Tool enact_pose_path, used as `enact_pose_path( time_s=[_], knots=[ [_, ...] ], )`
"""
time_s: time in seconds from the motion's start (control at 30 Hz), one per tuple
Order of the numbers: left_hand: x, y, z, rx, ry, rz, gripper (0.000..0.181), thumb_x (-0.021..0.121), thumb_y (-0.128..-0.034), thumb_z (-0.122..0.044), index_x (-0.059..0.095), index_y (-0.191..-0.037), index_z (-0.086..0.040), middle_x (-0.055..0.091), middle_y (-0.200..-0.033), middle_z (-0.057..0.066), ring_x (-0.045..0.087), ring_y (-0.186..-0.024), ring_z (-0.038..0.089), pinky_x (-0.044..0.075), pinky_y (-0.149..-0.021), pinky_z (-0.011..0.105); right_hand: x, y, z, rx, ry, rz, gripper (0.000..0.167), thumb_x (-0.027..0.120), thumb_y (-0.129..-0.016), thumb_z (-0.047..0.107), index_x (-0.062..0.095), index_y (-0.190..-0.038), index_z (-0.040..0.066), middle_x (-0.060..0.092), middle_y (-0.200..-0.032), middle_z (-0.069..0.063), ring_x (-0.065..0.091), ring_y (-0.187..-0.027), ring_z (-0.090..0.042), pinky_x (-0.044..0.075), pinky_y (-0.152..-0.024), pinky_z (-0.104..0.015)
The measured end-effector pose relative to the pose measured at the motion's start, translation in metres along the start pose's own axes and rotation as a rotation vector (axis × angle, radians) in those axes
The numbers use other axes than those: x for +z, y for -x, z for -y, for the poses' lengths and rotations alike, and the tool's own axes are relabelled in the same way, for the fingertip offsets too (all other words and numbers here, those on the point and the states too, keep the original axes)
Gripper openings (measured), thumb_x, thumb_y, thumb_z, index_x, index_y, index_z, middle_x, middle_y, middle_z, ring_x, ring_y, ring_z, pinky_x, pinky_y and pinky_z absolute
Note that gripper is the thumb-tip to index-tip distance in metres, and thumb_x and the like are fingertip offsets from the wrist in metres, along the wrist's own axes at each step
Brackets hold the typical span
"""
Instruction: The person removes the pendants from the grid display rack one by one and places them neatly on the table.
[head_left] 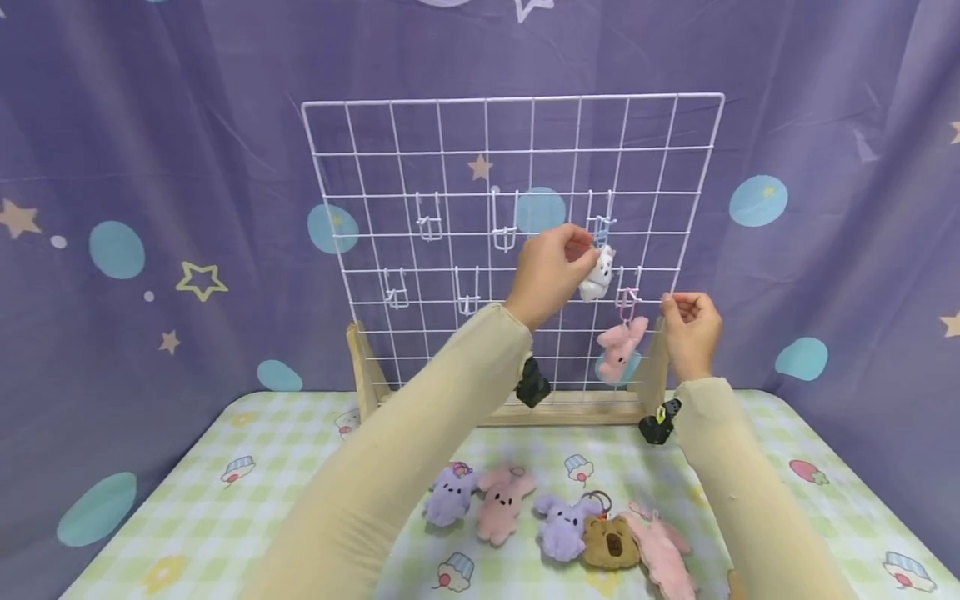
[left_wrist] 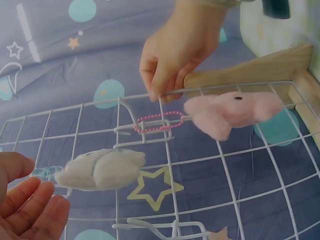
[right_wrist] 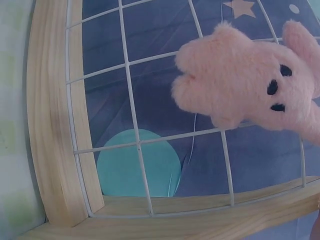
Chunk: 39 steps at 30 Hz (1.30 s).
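My left grip (head_left: 551, 271) is released, thumb and fingers parted just beside the small white plush keychain (head_left: 597, 281), which hangs by its light-blue chain (left_wrist: 46, 173) from a hook on the white wire grid (head_left: 486, 99). My right grip (head_left: 693, 333) pinches the grid's right edge. Lower, a fuzzy pink plush keychain (head_left: 621, 348) hangs; other plush toys (head_left: 448, 497) lie on the green-checked counter (head_left: 277, 467).
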<state>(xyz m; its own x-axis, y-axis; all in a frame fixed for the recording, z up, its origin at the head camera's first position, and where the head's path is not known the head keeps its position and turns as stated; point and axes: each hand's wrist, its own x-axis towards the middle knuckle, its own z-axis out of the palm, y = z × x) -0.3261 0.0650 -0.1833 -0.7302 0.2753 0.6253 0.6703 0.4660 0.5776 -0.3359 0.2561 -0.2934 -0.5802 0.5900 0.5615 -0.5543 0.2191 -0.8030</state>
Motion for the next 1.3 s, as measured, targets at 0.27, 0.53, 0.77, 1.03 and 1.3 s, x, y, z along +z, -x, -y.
enact_pose_path(
  time_s=[0.27, 0.53, 0.77, 1.03, 1.3],
  knots=[
    [0.003, -0.012, -0.004, -0.082, -0.038, -0.037, 0.023, 0.065, -0.0883, -0.019, 0.067, -0.105, -0.004, 0.070, -0.098, 0.005, 0.063, -0.089, 0.015, 0.047, -0.079, 0.022, -0.001, 0.004, -0.001, -0.006, 0.024, 0.010, 0.007, 0.062, -0.088, 0.000, 0.057, -0.088, -0.006, 0.057, -0.071, 0.009, 0.054, -0.064, -0.001, 0.044, -0.062, -0.010],
    [0.014, -0.022, -0.008, -0.106, -0.005, -0.057, 0.017, 0.066, -0.0869, -0.020, 0.070, -0.097, -0.007, 0.071, -0.091, 0.003, 0.064, -0.082, 0.012, 0.046, -0.076, 0.020, -0.001, 0.003, 0.001, -0.028, 0.011, -0.002, 0.008, 0.061, -0.087, -0.002, 0.057, -0.088, -0.009, 0.057, -0.071, 0.008, 0.054, -0.063, 0.000, 0.043, -0.061, -0.010],
    [0.017, -0.024, -0.013, -0.130, 0.019, -0.112, 0.012, 0.067, -0.0870, -0.017, 0.070, -0.093, -0.006, 0.071, -0.087, 0.004, 0.064, -0.079, 0.014, 0.046, -0.076, 0.020, 0.000, 0.001, 0.001, -0.040, 0.009, 0.004, 0.011, 0.061, -0.087, -0.002, 0.057, -0.090, -0.012, 0.057, -0.071, 0.006, 0.054, -0.063, -0.001, 0.043, -0.060, -0.010],
    [0.010, -0.021, -0.021, -0.089, 0.036, -0.122, 0.012, 0.068, -0.0866, -0.017, 0.071, -0.091, -0.007, 0.072, -0.084, 0.003, 0.064, -0.076, 0.011, 0.045, -0.069, 0.017, 0.000, -0.002, 0.001, -0.050, 0.001, 0.001, 0.008, 0.061, -0.087, -0.002, 0.057, -0.088, -0.009, 0.057, -0.070, 0.007, 0.054, -0.062, -0.001, 0.043, -0.061, -0.011],
    [0.007, -0.015, -0.029, -0.084, 0.046, -0.095, 0.014, 0.069, -0.0863, -0.018, 0.072, -0.092, -0.006, 0.072, -0.085, 0.003, 0.064, -0.076, 0.011, 0.045, -0.067, 0.015, 0.000, -0.002, 0.000, -0.035, -0.001, 0.000, 0.006, 0.061, -0.087, -0.002, 0.057, -0.086, -0.006, 0.057, -0.069, 0.009, 0.054, -0.061, 0.001, 0.043, -0.060, -0.010]
  ],
)
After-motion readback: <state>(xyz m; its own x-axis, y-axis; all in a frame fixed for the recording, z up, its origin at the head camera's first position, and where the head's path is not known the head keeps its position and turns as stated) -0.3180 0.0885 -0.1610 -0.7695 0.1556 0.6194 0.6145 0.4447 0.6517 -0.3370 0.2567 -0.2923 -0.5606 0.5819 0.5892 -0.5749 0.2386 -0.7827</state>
